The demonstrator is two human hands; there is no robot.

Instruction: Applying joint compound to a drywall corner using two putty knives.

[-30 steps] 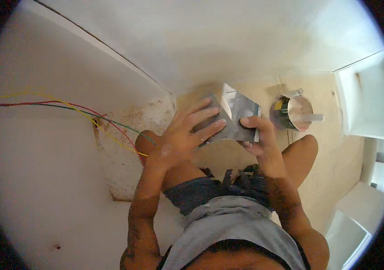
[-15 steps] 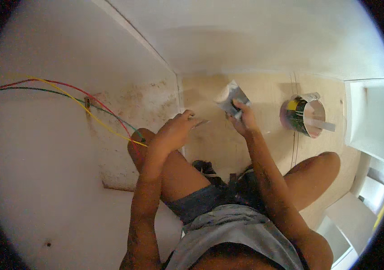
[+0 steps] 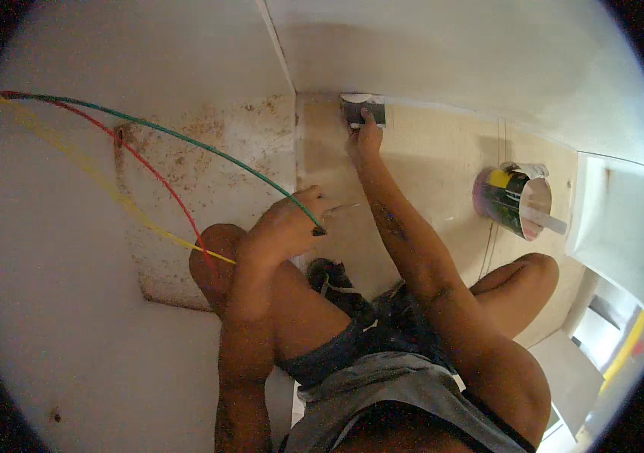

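In my right hand (image 3: 368,139) is a wide putty knife (image 3: 353,113), its dark blade carrying white filler along the far edge. The blade lies at the seam where the beige board (image 3: 427,181) meets the pale wall (image 3: 443,53), close to the corner. My left hand (image 3: 289,225) is closed above my left knee around a thin, flat blade-like tool (image 3: 343,206), seen nearly edge-on; its exact kind is unclear. A green wire (image 3: 216,149) crosses in front of the left hand, and its dark end hangs by the fingers.
A bucket (image 3: 505,198) with a pale flat stick (image 3: 547,220) in it stands on the right. Red (image 3: 157,175) and yellow (image 3: 134,211) wires hang over my left knee. A stained panel (image 3: 178,189) is at the left, and a white open box-like frame (image 3: 615,208) at the far right.
My right hand has carried the putty knife away from me and slightly left, up to the seam. My left hand stays near my knee. The wires have shifted in view, the green one now crossing that hand.
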